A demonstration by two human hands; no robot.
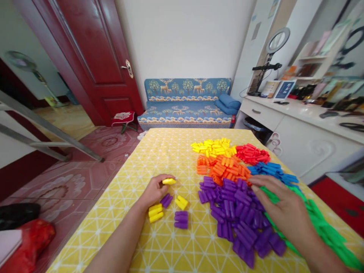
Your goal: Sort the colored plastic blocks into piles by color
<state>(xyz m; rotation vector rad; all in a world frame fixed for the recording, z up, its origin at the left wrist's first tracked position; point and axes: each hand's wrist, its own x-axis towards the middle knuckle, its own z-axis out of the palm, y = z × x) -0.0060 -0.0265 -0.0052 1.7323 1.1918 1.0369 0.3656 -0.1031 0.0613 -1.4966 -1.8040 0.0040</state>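
Note:
My left hand pinches a yellow plastic block made of joined tubes, just above the tablecloth. Close to that hand lie a purple block, a second yellow block, another yellow one and one more purple block. My right hand reaches over the right edge of the purple pile, fingers stretched out and thumb a little apart, with nothing visible in it. Its fingertips are near the orange pile and the blue pile. Part of the green pile is hidden beneath it.
A yellow patterned cloth covers the table. Further back are a yellow pile and a red pile. Beyond the table stands a blue sofa; a white dresser is on the right, a metal ladder on the left.

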